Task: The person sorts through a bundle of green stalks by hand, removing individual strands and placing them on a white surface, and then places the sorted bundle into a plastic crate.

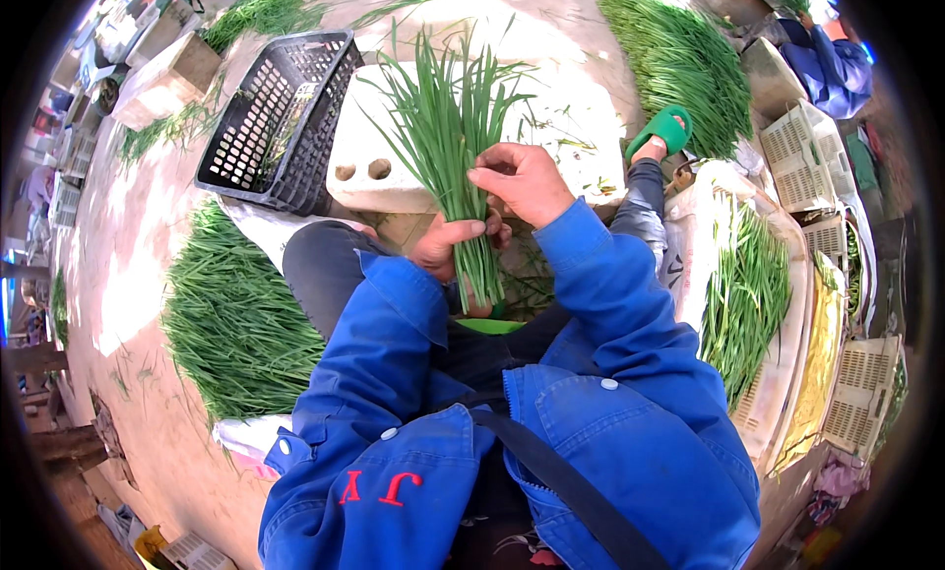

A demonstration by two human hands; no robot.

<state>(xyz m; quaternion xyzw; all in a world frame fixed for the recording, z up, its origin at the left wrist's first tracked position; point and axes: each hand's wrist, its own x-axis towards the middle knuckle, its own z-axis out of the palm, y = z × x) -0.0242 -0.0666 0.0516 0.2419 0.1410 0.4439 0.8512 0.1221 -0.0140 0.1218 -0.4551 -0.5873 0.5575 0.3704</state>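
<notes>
Left hand: closed around the lower part of the bundle, thumb across the near face (443,245).
Right hand: at the bundle's right edge, above and right of the left hand, thumb and forefinger against the stalks; whether they pinch or only touch cannot be told (527,181).
Green stalk bundle: between the hands, extending beyond them (448,127).
Bundle axis: lengthwise away from the body, far end leaning slightly left; leaf tips fan out past both hands, lower ends project toward the body.
Hand order: left hand nearer the lower ends; right hand nearer the leaf tips.
White block: beyond the hands, behind the leaves, bearing green scraps (364,127).
Black crate: beyond and left of the hands, beside the block (320,147).
Left heap: green stalks, left of and nearer than the hands (236,324).
Right pile: green stalks, right of the hands (743,285).
Far heap: green stalks, beyond and right of the hands (679,68).
</notes>
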